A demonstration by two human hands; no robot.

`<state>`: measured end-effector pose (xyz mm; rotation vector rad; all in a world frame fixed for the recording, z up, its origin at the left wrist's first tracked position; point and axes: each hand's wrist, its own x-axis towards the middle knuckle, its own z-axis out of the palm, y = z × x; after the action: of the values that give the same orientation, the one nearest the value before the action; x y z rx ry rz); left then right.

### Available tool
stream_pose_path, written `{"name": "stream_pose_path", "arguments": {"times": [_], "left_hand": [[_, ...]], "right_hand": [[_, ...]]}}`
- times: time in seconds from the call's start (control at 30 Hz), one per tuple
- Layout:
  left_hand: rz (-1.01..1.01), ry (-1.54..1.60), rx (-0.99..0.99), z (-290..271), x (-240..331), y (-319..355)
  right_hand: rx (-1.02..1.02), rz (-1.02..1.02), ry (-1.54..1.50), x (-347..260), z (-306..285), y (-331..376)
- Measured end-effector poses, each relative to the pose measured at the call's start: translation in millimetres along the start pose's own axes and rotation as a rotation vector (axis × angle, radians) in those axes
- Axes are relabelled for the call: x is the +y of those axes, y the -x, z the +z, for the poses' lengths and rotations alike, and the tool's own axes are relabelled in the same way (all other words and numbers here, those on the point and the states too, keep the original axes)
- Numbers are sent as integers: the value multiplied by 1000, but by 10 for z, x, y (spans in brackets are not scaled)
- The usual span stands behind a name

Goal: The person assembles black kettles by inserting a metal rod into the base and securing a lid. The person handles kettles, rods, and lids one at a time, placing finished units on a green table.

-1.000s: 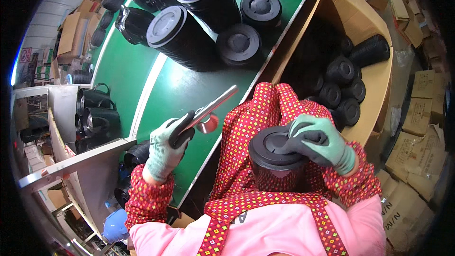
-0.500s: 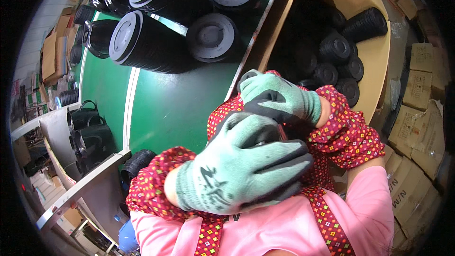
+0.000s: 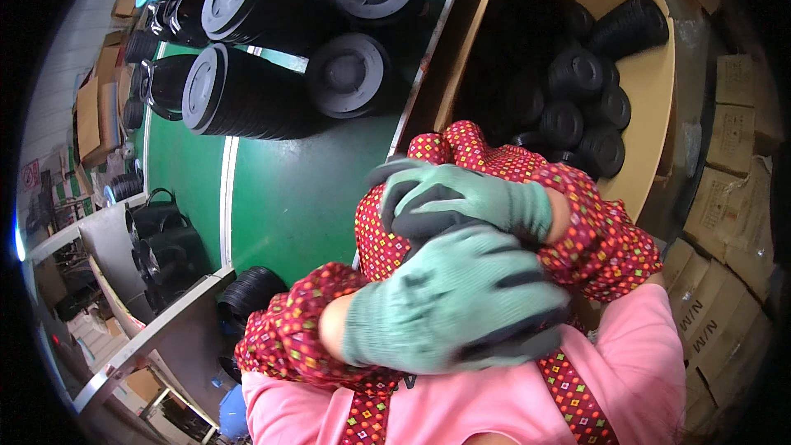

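In front of my apron both hands are close together, in pale green gloves with dark palms and fingertips. My left hand is lower and nearer, back upward. Its fingers curl under, slightly smeared by motion. Just beyond it my right hand is also curled, its thumb side overlapped by the left. Whatever lies between the palms is hidden. Beneath them shows the red patterned apron. Beyond, on the green table, lie tall stacks of black round lids or discs, with shorter upright stacks beside them.
On my right an open cardboard box holds many black round pieces. Sealed cartons are stacked farther right. A metal rail borders the table's left side, near black handled containers. A ribbed black stack stands by the rail.
My left hand has shifted slightly right, and its fingers are more blurred. My right hand has moved a little down and left. The view has tilted slightly, so the table stacks appear farther left.
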<state>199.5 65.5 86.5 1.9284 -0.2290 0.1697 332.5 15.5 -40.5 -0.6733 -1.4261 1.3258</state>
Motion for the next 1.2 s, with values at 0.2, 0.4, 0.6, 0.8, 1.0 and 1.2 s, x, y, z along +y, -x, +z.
{"name": "stream_pose_path", "arguments": {"times": [0.2,0.4,0.6,0.8,1.0,1.2], "left_hand": [[280,632,98,-105,-412,500],[262,521,194,32,-323,596],[55,182,153,60,-86,184],[295,565,134,-34,-379,713],[-346,-250,-13,-551,483,136],[-678,-697,-221,-204,395,81]], "right_hand": [[309,149,908,-504,166,358],[397,96,717,-294,110,301],[532,-384,895,96,84,437],[330,209,826,-569,244,336],[263,138,754,-383,112,263],[327,177,835,-412,222,291]]}}
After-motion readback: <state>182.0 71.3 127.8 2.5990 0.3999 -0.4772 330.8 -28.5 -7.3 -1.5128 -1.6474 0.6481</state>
